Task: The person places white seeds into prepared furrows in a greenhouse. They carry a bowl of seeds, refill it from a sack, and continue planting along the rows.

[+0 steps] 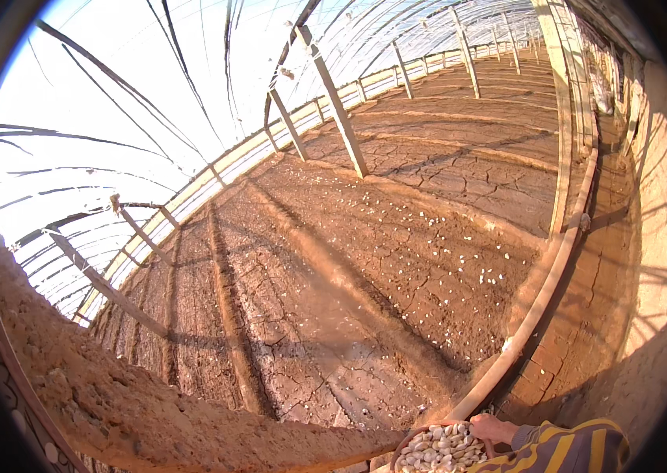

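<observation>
At the bottom edge, a round reddish-brown container is partly cut off by the frame. Many pale garlic cloves fill it. My right hand reaches in from the lower right, its fingers closed on the container's rim beside the cloves. A grey sleeve with yellow stripes covers that arm. My left hand is out of view. Before me lie cracked brown soil beds, with small white pieces scattered over them.
Raised soil ridges divide the beds. Posts rise along the greenhouse, under a translucent ribbed roof. A long pipe borders the path beside a right-hand wall. A rough earthen wall crosses the lower left.
</observation>
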Motion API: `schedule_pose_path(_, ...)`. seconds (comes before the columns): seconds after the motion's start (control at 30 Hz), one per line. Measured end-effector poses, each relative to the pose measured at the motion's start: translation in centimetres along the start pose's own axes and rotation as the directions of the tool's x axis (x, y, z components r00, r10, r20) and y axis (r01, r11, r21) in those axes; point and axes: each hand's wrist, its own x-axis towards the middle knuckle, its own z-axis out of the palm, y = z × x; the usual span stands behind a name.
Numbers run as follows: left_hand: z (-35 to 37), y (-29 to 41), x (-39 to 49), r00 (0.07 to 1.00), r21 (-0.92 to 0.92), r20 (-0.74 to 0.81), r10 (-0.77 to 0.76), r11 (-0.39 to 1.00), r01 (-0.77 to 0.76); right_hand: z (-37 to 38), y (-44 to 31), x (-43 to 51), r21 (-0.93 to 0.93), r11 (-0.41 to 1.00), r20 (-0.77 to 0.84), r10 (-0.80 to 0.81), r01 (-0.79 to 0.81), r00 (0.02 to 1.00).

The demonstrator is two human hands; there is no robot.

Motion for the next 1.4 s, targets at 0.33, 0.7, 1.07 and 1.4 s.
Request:
schedule_pose_path(0.33,4.1,-11.1,-5.1,0.901,0.259,0.336,-0.273,0.947,0.190,-0.3,-2.9,-3.4,-0.317,0.948,0.059,-0.016,0.034,0.998)
schedule_pose_path(0.7,0.1,-18.1,-11.0,0.837,0.371,0.375,-0.399,0.892,0.260,2.5,-2.1,-7.5,0.019,0.958,-0.182,0.285,-0.286,0.941)
schedule_pose_path(1.07,14.2,-10.2,-10.2,0.728,0.352,0.473,-0.496,0.864,0.359,0.0,7.5,-11.7,0.498,0.731,-0.268,0.642,-0.467,0.718)
schedule_pose_path(1.4,35.4,-7.2,-9.7,0.710,0.376,0.589,-0.385,0.909,0.181,-9.7,23.4,-16.8,0.529,0.749,-0.380,0.629,-0.398,0.679)
